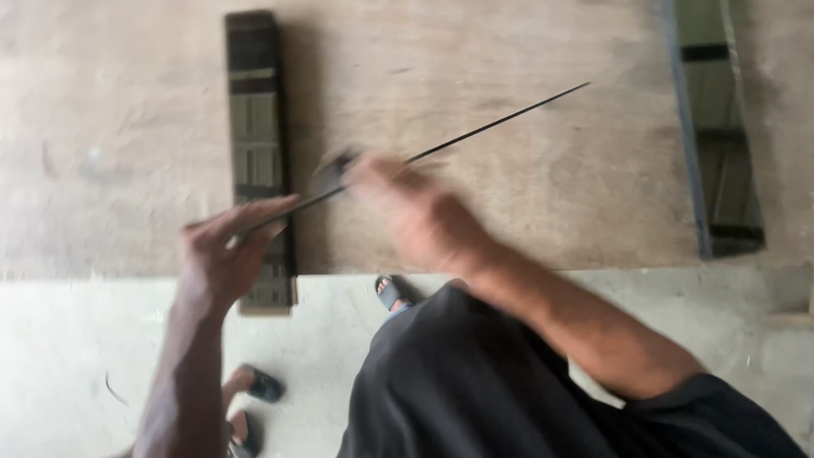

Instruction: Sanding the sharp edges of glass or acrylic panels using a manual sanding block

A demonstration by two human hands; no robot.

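Holding one thin dark rod [475,136], your left hand [222,250] pinches its near end. Your right hand [415,212], blurred, is closed around its middle. It slants up-right over the wooden bench [127,127], between two slotted frames [254,127].

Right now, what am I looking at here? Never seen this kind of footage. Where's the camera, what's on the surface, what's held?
No machine: one camera on a person's head, looking down at their own bare hands. The left hand pinches the near end of a thin dark rod. The right hand, blurred by motion, grips the rod further along, with something small and dark I can't identify. Below lies a wooden board bearing a long dark channel-like bar; another bar lies at the right. Sandalled feet show on the concrete floor.
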